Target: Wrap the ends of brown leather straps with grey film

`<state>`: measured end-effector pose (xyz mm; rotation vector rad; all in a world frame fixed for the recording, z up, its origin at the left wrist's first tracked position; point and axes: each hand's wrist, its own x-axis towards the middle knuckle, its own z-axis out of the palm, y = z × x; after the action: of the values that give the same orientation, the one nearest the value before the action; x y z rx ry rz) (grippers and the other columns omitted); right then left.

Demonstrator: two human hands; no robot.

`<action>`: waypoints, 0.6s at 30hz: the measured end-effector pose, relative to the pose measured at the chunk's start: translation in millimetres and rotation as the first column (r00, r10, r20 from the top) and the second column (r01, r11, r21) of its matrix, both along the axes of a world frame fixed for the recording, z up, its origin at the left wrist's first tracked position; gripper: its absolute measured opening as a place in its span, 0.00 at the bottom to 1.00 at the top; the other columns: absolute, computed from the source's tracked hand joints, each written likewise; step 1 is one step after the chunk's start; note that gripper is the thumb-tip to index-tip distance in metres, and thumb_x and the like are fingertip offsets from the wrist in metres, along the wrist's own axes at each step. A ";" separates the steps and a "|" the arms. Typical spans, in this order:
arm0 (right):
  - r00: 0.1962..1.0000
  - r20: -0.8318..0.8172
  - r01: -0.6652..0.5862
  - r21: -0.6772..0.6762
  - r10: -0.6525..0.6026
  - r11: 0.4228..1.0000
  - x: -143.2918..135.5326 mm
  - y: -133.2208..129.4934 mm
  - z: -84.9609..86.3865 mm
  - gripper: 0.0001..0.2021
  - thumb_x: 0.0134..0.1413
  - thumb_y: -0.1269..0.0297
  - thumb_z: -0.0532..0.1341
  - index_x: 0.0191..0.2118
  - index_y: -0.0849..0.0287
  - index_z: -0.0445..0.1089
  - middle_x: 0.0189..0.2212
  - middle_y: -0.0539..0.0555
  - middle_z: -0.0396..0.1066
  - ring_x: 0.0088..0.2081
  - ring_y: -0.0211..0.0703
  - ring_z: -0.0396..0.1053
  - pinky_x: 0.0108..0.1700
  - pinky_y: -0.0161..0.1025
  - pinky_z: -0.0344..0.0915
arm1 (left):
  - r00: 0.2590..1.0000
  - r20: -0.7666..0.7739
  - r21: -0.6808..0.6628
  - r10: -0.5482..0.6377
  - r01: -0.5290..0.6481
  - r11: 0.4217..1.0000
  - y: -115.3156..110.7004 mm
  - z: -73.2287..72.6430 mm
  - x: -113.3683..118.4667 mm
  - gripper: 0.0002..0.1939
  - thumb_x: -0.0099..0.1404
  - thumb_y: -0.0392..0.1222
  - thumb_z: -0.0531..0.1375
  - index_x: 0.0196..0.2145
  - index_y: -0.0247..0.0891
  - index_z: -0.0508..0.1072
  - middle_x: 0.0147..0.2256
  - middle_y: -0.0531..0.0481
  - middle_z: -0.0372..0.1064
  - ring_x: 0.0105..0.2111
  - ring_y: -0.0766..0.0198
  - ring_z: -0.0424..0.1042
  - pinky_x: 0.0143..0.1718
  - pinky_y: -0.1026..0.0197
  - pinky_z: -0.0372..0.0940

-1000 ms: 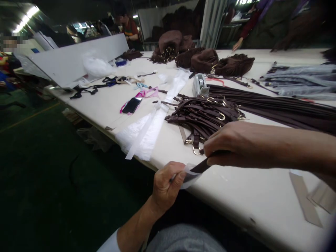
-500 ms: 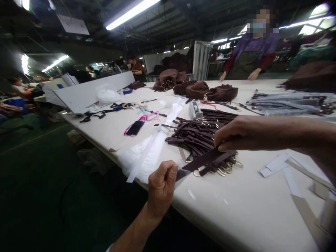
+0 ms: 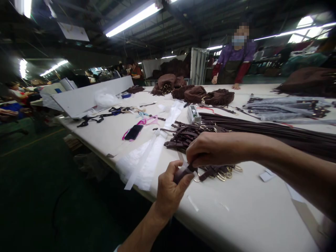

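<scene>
I count one strap (image 3: 181, 173) between my left hand (image 3: 170, 185) and right hand (image 3: 204, 148), one buckled pile (image 3: 181, 135) just beyond them, one phone (image 3: 134, 132) and one dispenser (image 3: 193, 114) farther out, two clear scraps (image 3: 193, 203) right of my left hand, and one masked person (image 3: 232, 66) across from my right.

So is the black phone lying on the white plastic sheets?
No, the phone lies on pink straps, left of the white plastic sheets.
</scene>
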<state>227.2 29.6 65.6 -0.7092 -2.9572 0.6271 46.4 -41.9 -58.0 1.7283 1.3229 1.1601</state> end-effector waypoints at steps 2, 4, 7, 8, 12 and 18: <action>0.994 -0.102 0.049 -0.010 -0.049 0.999 -8.8 -1.1 -7.5 0.07 0.52 0.76 0.57 0.34 0.62 0.71 0.24 0.47 0.69 0.24 0.30 0.63 0.26 0.27 0.56 | 0.999 0.026 -0.023 0.025 -0.024 0.999 1.2 0.1 0.0 0.17 0.58 0.48 0.61 0.43 0.38 0.66 0.25 0.57 0.63 0.23 0.70 0.60 0.25 0.68 0.58; 0.961 -0.229 0.145 -0.051 -0.153 0.988 -17.0 -3.1 -18.1 0.07 0.51 0.75 0.58 0.37 0.62 0.69 0.26 0.48 0.70 0.24 0.31 0.65 0.26 0.27 0.57 | 0.995 0.080 -0.011 0.051 -0.051 0.999 3.7 0.5 -0.8 0.19 0.58 0.48 0.61 0.46 0.40 0.65 0.27 0.56 0.65 0.26 0.69 0.63 0.28 0.68 0.59; 0.823 -0.466 0.306 -0.116 -0.324 0.945 -29.7 -8.1 -38.4 0.07 0.52 0.70 0.59 0.39 0.63 0.69 0.27 0.50 0.71 0.25 0.33 0.67 0.26 0.28 0.60 | 0.979 0.176 0.045 0.104 -0.113 0.993 9.1 2.5 -3.2 0.25 0.58 0.47 0.62 0.52 0.43 0.61 0.25 0.58 0.62 0.24 0.70 0.62 0.27 0.69 0.59; 0.776 -0.533 0.326 -0.118 -0.337 0.938 -34.2 -10.7 -45.4 0.09 0.54 0.69 0.59 0.41 0.62 0.69 0.29 0.51 0.72 0.27 0.35 0.68 0.28 0.29 0.62 | 0.971 0.209 0.064 0.120 -0.136 0.989 10.9 3.9 -4.1 0.27 0.59 0.46 0.61 0.54 0.43 0.59 0.23 0.59 0.59 0.22 0.71 0.60 0.25 0.69 0.58; 0.564 -0.732 0.323 -0.232 -0.383 0.918 -53.9 -29.0 -73.5 0.17 0.61 0.65 0.52 0.55 0.57 0.62 0.48 0.56 0.69 0.48 0.42 0.67 0.49 0.39 0.63 | 0.941 0.305 0.117 0.148 -0.191 0.975 16.1 12.0 -8.0 0.33 0.61 0.46 0.60 0.60 0.47 0.51 0.20 0.61 0.55 0.17 0.73 0.56 0.22 0.70 0.58; 0.359 -0.740 0.191 -0.539 -0.569 0.821 -95.0 -66.0 -123.8 0.20 0.62 0.59 0.50 0.59 0.56 0.57 0.54 0.56 0.63 0.54 0.45 0.61 0.53 0.41 0.61 | 0.920 0.322 0.176 0.222 -0.288 0.941 22.1 21.4 -15.1 0.16 0.63 0.46 0.57 0.49 0.45 0.66 0.22 0.59 0.59 0.20 0.73 0.57 0.22 0.71 0.56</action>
<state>132.2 -36.4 -58.2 -0.7418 -1.6001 1.0849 31.2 -19.8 -36.6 1.4772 1.2963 1.7026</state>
